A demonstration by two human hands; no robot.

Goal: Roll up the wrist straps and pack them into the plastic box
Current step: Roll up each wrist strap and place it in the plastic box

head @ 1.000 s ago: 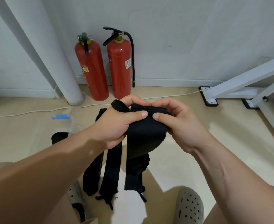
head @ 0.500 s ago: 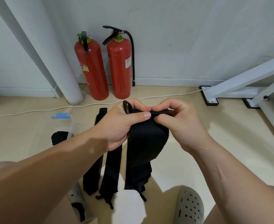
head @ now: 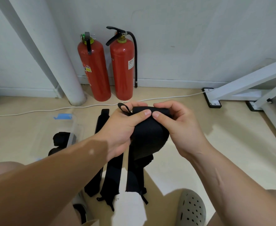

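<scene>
I hold a black wrist strap (head: 148, 137) up in front of me with both hands. My left hand (head: 124, 128) grips its rolled top end, thumb on the front, and a small thumb loop (head: 123, 107) sticks out above my fingers. My right hand (head: 179, 126) pinches the same rolled end from the right. The strap's loose tail hangs down toward the floor. Other black wrist straps (head: 111, 178) lie flat side by side on the floor below. The clear plastic box (head: 72, 128) sits on the floor at the left, with rolled black straps (head: 60, 138) inside.
Two red fire extinguishers (head: 108, 69) stand against the wall behind, beside a white pipe (head: 52, 54). A white cable (head: 88, 106) runs across the floor. White table legs (head: 248, 85) stand at the right. My grey clog (head: 191, 209) and a white sheet (head: 130, 207) lie near my knees.
The strap's top end has been rolled tighter between my thumbs. The thumb loop now sticks up above my left hand, and the hanging tail has shortened slightly.
</scene>
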